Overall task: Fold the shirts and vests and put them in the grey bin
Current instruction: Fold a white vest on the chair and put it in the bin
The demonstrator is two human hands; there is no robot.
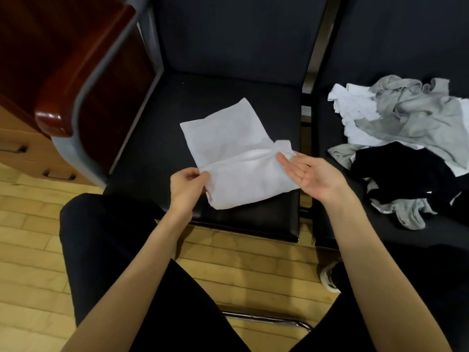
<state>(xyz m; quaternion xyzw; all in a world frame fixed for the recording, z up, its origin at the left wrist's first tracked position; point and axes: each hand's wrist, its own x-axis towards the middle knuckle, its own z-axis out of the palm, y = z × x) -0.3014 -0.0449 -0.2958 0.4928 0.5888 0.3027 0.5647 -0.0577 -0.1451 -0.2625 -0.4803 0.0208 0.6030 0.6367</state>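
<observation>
Head view shows the white shirt (236,158) half-folded on the black chair seat (162,153), its crease running from 8 to 2 o'clock. The left hand (187,185) pinches the crease's 8 o'clock end; the right hand (308,174), flat and wide, palm up, touches the 2 o'clock end. No grey bin shows.

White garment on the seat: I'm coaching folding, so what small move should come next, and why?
Probably fold the white garment over along its raised middle crease. The left hand pinches one end of that crease, the right hand lies open, palm up, at the other, and the cloth is only half folded.
</observation>
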